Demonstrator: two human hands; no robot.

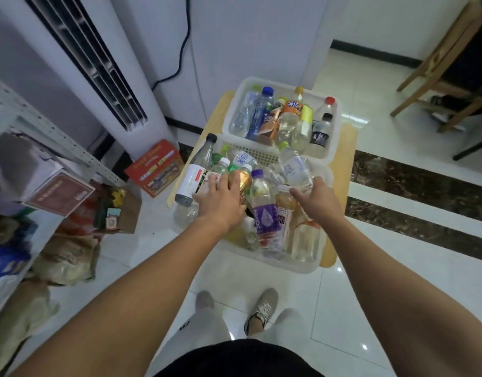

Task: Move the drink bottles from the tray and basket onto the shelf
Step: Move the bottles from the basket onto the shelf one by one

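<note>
Pale floor tiles (384, 281) lie under the low wooden tabletop (343, 148), where we reach into the near-edge basket (261, 263), left hand (220, 198) with fingers curled over a gold-labelled bottle (244, 178), right hand (317, 204) with fingers clamped on a clear bottle (294, 165).

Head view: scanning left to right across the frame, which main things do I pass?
In order: metal shelf → red carton → left hand → right hand gripping a clear bottle → wooden chair.
</note>
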